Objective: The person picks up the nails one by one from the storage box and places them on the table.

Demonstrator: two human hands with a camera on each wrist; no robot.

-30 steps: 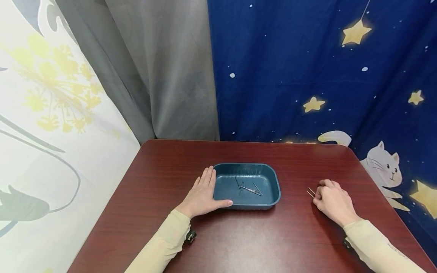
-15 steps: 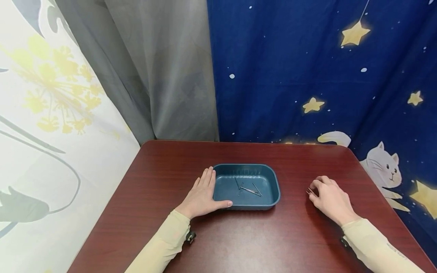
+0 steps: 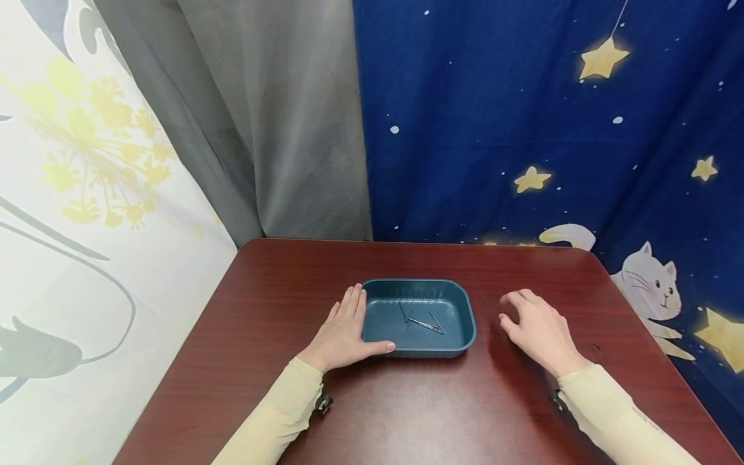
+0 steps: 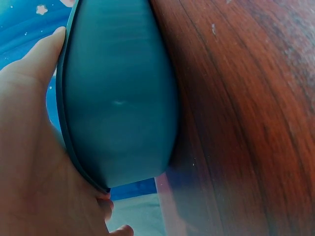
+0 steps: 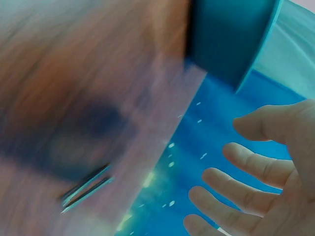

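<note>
My left hand (image 3: 341,329) rests on the left end of a dark teal rectangular tray (image 3: 418,353), fingers straight along the left rim and thumb on the near rim. Several thin metal sticks (image 3: 427,325) lie loosely crossed on the tray's floor; their kind is too small to tell. To the right of the tray, apart from it, my right hand (image 3: 539,329) hovers over the table with fingers spread and nothing held. Below it in the right wrist view lie two thin parallel metal rods (image 5: 87,189); the hand hides them in the head view.
The red-brown wooden table (image 3: 418,407) bears the tray near its middle. Small dark marks or bits (image 3: 597,352) show right of my right hand. A blue star-patterned curtain (image 3: 494,116) and a grey curtain (image 3: 302,129) hang behind the far edge.
The right hand has moved left toward the tray. Rod tips that showed at its fingertips are now hidden in the head view. The left hand and tray have stayed put.
</note>
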